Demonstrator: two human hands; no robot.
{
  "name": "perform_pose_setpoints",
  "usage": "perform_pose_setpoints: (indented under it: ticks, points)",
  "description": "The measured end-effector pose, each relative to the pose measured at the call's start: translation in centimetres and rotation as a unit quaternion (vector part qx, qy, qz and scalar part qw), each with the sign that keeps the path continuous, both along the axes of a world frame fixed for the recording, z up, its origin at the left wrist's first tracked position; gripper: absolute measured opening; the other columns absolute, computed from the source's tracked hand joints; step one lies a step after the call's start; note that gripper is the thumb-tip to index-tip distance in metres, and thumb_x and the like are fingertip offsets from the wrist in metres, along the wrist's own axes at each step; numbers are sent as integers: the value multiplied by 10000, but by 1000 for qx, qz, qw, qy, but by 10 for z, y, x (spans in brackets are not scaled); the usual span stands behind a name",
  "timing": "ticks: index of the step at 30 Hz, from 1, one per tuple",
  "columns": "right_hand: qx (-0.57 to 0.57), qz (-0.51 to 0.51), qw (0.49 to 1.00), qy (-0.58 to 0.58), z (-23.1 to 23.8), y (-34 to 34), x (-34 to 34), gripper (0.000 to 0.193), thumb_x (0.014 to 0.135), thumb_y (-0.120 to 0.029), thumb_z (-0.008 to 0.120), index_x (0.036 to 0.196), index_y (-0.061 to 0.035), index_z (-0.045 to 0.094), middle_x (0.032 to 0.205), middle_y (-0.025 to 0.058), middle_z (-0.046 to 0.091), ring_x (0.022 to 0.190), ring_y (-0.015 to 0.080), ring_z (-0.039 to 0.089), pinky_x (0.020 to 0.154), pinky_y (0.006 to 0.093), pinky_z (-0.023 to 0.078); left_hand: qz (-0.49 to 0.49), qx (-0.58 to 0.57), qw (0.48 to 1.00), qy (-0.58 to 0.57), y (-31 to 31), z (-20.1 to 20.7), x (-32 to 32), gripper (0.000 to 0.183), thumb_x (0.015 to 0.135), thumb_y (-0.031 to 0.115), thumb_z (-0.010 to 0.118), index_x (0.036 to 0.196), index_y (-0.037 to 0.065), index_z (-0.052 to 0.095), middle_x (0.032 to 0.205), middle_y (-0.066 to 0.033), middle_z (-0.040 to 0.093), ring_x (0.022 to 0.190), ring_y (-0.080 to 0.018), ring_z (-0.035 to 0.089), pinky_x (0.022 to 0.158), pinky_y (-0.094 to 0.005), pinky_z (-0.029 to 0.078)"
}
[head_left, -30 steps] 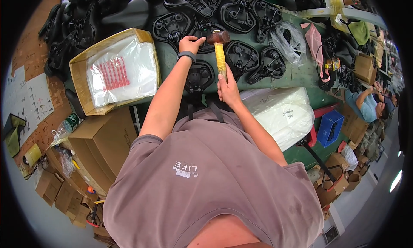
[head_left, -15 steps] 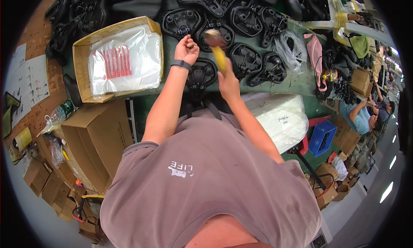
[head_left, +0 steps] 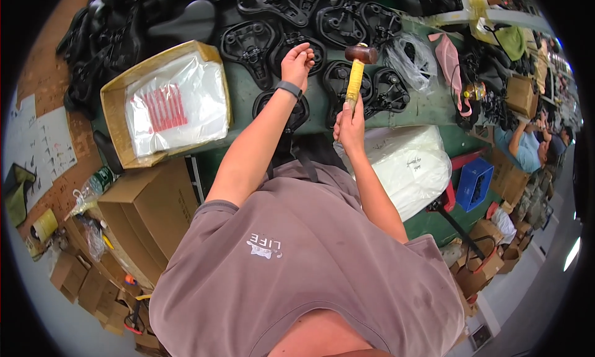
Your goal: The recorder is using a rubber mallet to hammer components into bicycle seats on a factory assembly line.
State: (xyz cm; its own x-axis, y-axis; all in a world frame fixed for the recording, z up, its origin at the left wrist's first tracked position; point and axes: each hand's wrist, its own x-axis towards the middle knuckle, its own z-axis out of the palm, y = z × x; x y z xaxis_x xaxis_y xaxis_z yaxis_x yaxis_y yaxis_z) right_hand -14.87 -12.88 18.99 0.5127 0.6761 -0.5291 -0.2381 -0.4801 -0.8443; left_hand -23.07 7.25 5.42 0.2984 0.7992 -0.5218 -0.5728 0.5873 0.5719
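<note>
My right hand [head_left: 351, 131] is wrapped round the yellow handle of a mallet [head_left: 355, 79], whose dark brown head points away from me, over the bench. To its left, my left hand [head_left: 297, 66] has its fingers curled together above an upturned black bicycle saddle [head_left: 317, 54]. Whatever those fingers hold, if anything, is too small or hidden to make out. Another upturned saddle [head_left: 334, 84] lies beneath the mallet, with its underside fittings showing. My left forearm partly covers a nearer saddle [head_left: 263, 107].
Several more saddles [head_left: 248, 44] crowd the green bench. At left stands an open carton [head_left: 229, 90] lined with plastic. Clear plastic wrap [head_left: 412, 62] and a pink cloth [head_left: 447, 66] lie at right. Below the bench edge sit a white wrapped bundle [head_left: 409, 171] and a blue crate [head_left: 475, 183].
My right hand has carried the mallet to the right, and its head is now sharp instead of blurred. My left hand has shifted right and slightly farther out. The whole view has turned a little.
</note>
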Motion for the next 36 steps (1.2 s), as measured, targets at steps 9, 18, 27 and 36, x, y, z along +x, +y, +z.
perform_pose_setpoints:
  ticks: [9, 18, 27, 36]
  points:
    - [-34, -44, 998, 27, -10, -48, 13, 647, 1247, -315, 495, 1822, -223, 215, 813, 7, 514, 508, 84, 460, 422, 271, 421, -104, 352, 835, 411, 6, -15, 43, 251, 1065, -60, 594, 1086, 18, 831, 1015, -106, 792, 911, -233, 779, 827, -343, 626]
    - [-22, 9, 999, -21, -20, -50, 12, 665, 1219, -323, 556, 1813, -186, 289, 768, 15, 568, 508, 96, 526, 441, 311, 450, -64, 477, 767, 425, -2, -11, 22, 265, 1017, -79, 628, 1126, 40, 837, 1123, -141, 833, 1029, -296, 815, 941, -380, 633]
    - [83, 96, 961, -244, -13, -4, -1, 657, 1212, -262, 556, 1776, -43, 299, 1200, 312, 758, 1017, 496, 777, 880, 481, 596, -16, 211, 947, 243, -4, 0, -5, 305, 1222, 171, 567, 1470, 46, 693, 1247, -138, 827, 943, -171, 793, 752, -295, 617]
    - [-181, 117, 973, -85, -27, 35, -4, 651, 1210, -337, 533, 1790, -154, 303, 850, 227, 760, 631, 364, 738, 643, 520, 599, 4, -189, 981, -38, -40, 41, -140, 172, 1193, 146, 580, 1297, 12, 604, 1132, -126, 710, 898, -194, 637, 744, -339, 558]
